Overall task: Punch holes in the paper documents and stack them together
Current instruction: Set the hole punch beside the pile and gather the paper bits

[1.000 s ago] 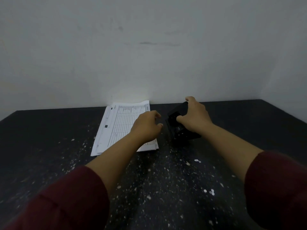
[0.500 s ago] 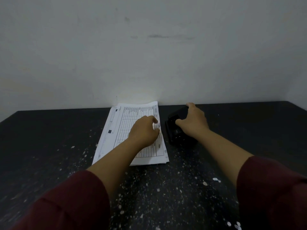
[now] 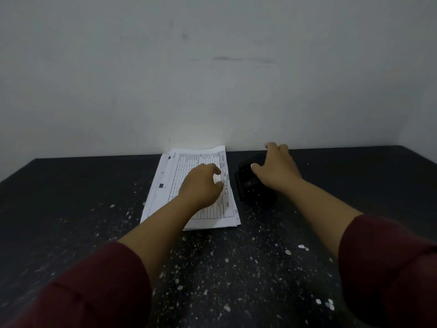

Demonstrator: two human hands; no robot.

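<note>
A stack of white printed forms [image 3: 170,183] lies flat on the dark table near the wall. My left hand [image 3: 201,185] rests on the stack's right part with fingers curled loosely; whether it pinches a sheet is unclear. A black hole punch [image 3: 248,185] stands just right of the papers, a small gap between them. My right hand [image 3: 276,169] lies over the punch's top and far side, thumb on its near-left face, gripping it.
The black table [image 3: 71,209] is littered with small white paper dots, thickest in front of the papers and punch. A pale wall [image 3: 212,79] rises directly behind the table's far edge. A side wall [image 3: 421,91] closes the right.
The papers have been slid toward me and straightened, and my left hand has settled on them. My right hand has stayed on the punch. The camera has tilted a little.
</note>
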